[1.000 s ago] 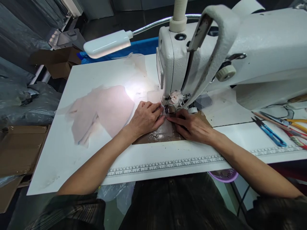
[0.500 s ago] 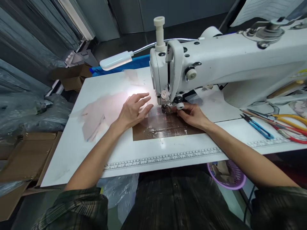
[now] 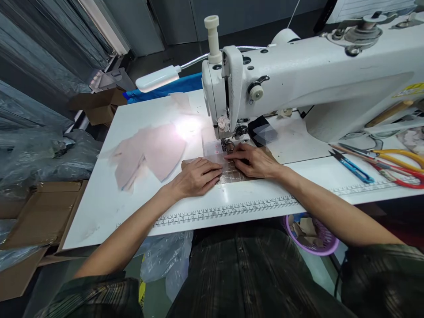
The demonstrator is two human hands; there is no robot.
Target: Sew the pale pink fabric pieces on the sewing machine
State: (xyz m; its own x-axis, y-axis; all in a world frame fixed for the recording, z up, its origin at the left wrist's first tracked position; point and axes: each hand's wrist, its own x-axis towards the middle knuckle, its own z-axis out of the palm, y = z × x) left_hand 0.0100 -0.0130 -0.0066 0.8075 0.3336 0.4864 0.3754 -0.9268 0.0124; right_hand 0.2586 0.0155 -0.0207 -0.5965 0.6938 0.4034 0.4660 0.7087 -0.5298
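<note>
A white sewing machine (image 3: 298, 84) stands on a white table (image 3: 109, 207). Under its presser foot (image 3: 228, 145) lies a small sheer pale piece (image 3: 212, 148) over a brown taped patch (image 3: 232, 176). My left hand (image 3: 197, 176) lies flat on the patch, fingers stretched toward the needle. My right hand (image 3: 253, 160) rests palm down just right of the foot, its fingertips pressing the sheer piece. Neither hand grips anything.
Pale pink fabric pieces (image 3: 149, 152) lie on the table to the left under a gooseneck lamp (image 3: 155, 78). Blue thread snips (image 3: 353, 168) and yellow and red scissors (image 3: 397, 163) lie at right. A purple basket (image 3: 313, 238) hangs below; cardboard boxes (image 3: 29, 221) stand left.
My left hand, raised and spread half a second ago, has come down flat on the brown patch. My right hand has left the foot's knob and now presses the fabric.
</note>
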